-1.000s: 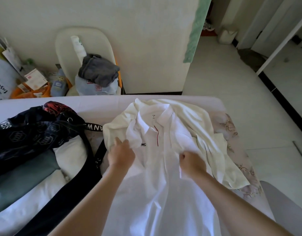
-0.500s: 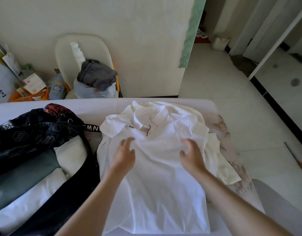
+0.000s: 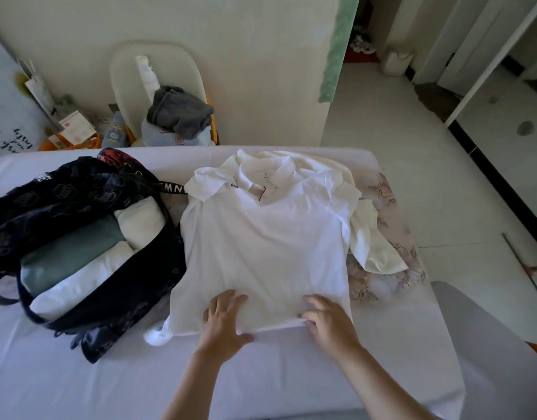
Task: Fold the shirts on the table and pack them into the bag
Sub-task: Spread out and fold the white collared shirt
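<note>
Half-packed, the bag (image 3: 64, 189) lies left of the left grip (image 3: 223, 321), which has slid from chest to hem of the white shirt (image 3: 261, 237), fingers wide and flat. Smoothed on the surface (image 3: 285, 365), sleeves out, collar far from either grip, the shirt looks ready for folding. Right grip (image 3: 328, 324), equally wide and flat, presses the hem.
</note>
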`<state>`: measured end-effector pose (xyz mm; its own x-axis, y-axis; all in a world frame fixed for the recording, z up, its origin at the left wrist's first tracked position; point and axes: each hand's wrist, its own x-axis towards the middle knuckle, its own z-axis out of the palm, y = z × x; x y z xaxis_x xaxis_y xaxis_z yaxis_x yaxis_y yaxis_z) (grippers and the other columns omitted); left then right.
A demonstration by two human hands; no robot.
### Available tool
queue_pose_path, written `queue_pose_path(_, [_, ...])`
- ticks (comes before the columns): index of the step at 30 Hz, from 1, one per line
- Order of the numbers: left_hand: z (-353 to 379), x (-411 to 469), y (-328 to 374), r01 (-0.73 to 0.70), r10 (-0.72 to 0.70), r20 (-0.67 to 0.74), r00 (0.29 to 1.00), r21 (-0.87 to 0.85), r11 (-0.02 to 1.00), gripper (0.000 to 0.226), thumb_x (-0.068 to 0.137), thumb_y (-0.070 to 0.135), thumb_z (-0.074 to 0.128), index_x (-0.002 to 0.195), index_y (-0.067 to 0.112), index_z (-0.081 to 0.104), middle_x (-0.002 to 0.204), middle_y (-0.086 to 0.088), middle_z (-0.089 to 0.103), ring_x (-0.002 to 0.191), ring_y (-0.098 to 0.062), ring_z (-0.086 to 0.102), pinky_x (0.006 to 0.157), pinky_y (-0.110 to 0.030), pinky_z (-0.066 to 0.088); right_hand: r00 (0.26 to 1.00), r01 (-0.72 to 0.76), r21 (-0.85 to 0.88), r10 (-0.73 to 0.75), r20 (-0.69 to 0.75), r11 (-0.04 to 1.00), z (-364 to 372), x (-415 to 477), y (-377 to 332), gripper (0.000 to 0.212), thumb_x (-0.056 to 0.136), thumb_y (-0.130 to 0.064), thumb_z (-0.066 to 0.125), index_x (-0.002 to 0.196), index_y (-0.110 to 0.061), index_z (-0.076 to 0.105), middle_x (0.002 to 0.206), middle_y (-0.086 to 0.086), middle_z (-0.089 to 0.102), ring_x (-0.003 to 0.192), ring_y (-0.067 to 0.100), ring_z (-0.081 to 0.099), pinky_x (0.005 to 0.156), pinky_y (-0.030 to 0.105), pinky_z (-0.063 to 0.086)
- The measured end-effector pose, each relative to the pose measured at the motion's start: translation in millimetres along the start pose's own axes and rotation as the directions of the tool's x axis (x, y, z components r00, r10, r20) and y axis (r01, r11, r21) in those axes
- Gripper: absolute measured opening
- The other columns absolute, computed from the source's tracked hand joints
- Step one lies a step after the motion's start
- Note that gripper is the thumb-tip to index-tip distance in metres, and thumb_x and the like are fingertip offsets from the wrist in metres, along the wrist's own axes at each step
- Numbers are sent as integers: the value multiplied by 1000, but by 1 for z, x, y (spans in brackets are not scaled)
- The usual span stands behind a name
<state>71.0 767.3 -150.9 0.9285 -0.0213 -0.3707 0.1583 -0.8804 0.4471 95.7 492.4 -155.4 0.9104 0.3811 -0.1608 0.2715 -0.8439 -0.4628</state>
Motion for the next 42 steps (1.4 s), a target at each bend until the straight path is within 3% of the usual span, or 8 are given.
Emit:
queue_pose_path(4, [-3,2,2,25,-49,-168,985,-146,989,32,81,7,72,110,20,73,131,0,60,124,-27,51,101,-35,40,981,-99,-3,97,-170,995,-20,5,-18,11,87,-8,61,80,-15,65,76,2,70,68,32,63,64,29,37])
queue_pose_path(10, [-62,14,29,56,-50,41,998,-184,981,19,98,21,48,79,24,53,70,1,55,70,-24,55,57,-32,38,950,-193,7,188,-248,981,-68,21,-30,25,81,-16,41,88,-11,65,54,9,53,58,38,53,63,33,28])
queue_pose_path(17, [-75,40,37,-33,-17,-456,890,-102,994,32,82,-2,58,102,21,66,99,1,61,91,-26,58,74,-40,49,907,-252,-252,137,-397,935,-68,56,-9,54,64,2,64,114,-17,58,100,5,56,89,32,55,76,41,45])
queue_pose_path(22, [-28,28,27,-77,62,-125,990,-123,989,26,77,33,70,100,42,63,111,18,50,111,-15,51,88,-34,47,965,-212,-21,206,-162,977,-38,27,-6,18,77,-17,64,94,-22,60,94,-5,57,81,23,63,68,38,50])
queue_pose_path(25, [-7,19,19,2,2,-55,998,72,997,79,60,58,74,132,47,42,139,15,28,132,-16,23,106,-36,31,993,-76,-124,87,81,989,-12,14,-6,51,73,-43,58,123,-31,59,125,-5,51,112,21,52,90,36,45])
queue_pose_path(33, [-21,26,12,4,-34,-145,989,-201,980,78,65,-15,53,134,20,50,125,0,51,122,-22,41,96,-33,42,987,11,-202,-43,-155,979,-7,36,4,5,83,-18,62,85,-21,65,100,-2,57,90,26,59,75,37,45])
queue_pose_path(38, [-36,26,0,67,-92,-191,977,-132,989,68,74,-4,58,133,28,48,133,2,38,118,-23,43,89,-45,50,996,-51,-80,44,-81,996,-39,41,-7,14,101,-9,42,110,-8,52,94,8,66,89,31,64,79,31,40])
queue_pose_path(42, [-52,11,9,183,-194,189,963,74,980,57,88,6,46,136,37,46,131,1,54,107,-22,51,87,-30,44,986,-139,-95,146,76,986,-61,42,-14,36,103,-42,41,127,-16,40,111,6,63,99,34,65,70,35,42])
